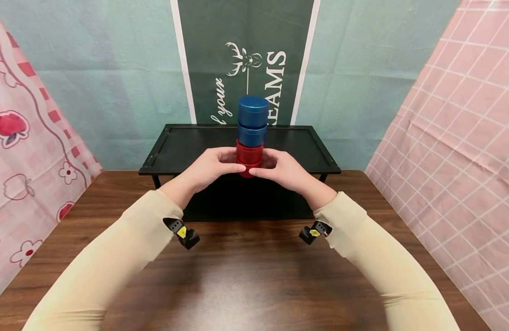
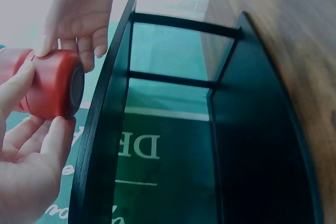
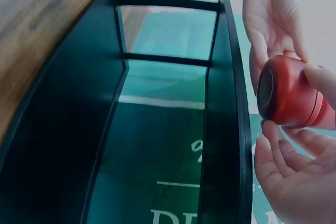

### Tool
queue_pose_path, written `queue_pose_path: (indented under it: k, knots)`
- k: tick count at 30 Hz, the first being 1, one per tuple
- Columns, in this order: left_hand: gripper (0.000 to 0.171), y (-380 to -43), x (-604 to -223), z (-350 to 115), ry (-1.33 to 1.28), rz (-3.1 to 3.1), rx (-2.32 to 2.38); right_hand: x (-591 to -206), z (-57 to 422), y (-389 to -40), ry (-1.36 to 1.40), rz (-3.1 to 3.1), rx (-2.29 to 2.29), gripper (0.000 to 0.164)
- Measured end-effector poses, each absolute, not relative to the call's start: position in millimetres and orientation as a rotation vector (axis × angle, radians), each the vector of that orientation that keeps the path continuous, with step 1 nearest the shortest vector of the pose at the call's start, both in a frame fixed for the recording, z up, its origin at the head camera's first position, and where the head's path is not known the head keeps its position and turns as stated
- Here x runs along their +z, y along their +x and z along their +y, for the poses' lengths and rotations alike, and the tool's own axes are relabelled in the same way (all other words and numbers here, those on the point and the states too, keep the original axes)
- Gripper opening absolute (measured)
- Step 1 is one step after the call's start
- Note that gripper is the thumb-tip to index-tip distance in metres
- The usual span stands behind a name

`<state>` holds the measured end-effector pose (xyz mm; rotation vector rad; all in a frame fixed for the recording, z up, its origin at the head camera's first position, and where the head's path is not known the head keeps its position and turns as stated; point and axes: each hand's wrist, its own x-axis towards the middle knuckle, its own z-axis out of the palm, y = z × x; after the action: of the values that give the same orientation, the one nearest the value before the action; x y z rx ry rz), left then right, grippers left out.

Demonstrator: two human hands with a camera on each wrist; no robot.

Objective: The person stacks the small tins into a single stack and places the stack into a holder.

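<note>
A stack of two metallic canisters is held upright: a blue canister [image 1: 253, 120] on top of a red canister [image 1: 249, 155]. My left hand [image 1: 213, 168] grips the red one from the left, thumb in front. From the right, my right hand [image 1: 285, 171] grips the same red canister, its thumb near the other thumb. In the left wrist view the red canister [image 2: 55, 85] shows its dark underside, apart from the shelf board. The right wrist view also shows this red canister [image 3: 294, 93] between the fingers of both hands; there the blue one is out of sight.
A black two-level shelf [image 1: 188, 142] stands on the brown wooden table [image 1: 238, 276], behind and below the canisters. Green cloth [image 1: 353, 69] hangs at the back. Pink cloths hang at the left [image 1: 27, 161] and right [image 1: 457, 138]. Both wrists carry small black cameras.
</note>
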<state>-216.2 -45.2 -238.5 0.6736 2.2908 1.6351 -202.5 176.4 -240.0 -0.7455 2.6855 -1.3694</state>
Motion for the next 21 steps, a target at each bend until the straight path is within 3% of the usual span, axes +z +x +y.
queue_pose_path:
  k: [11, 21]
  knots:
    - [0.055, -244.4, -236.3, -36.9, 0.648, 2.265, 1.653, -247.0, 179.6, -234.5, -0.682, 2.637, -1.458, 0.056]
    - [0.056, -250.9, -238.2, -40.6, 0.632, 2.244, 1.705, -250.1, 176.0, -241.8, -0.676, 2.642, -1.483, 0.057]
